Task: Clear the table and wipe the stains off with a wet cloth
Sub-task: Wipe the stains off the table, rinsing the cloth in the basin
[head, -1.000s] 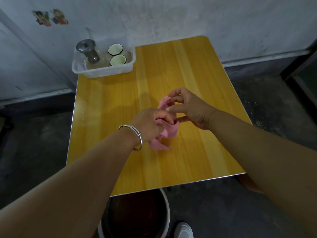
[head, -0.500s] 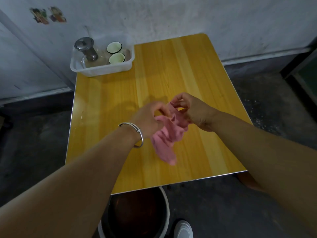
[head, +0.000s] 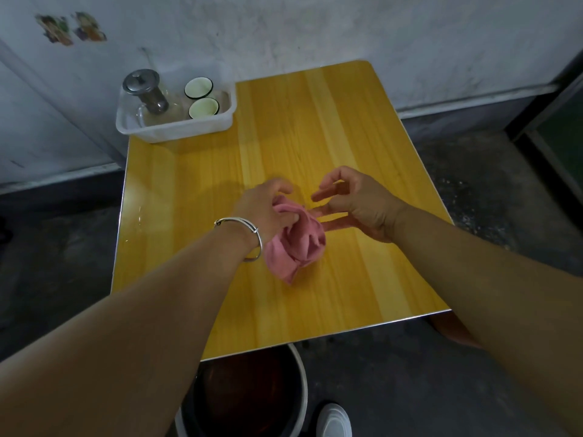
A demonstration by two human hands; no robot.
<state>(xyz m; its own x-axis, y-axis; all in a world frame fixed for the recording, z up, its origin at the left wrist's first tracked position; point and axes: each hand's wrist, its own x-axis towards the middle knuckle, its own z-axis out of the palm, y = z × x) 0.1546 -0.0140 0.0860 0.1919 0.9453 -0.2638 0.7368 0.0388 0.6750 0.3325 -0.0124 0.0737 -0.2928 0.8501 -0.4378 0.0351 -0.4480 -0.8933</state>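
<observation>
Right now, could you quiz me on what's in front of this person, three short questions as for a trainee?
1. True or false: the left hand grips the pink cloth.
2. How many cups sit in the white tub? A one, B two, C four.
3. Fill in: the tub stands at the far ____ corner of the table.

Key: 1 true; 2 B; 3 left.
</observation>
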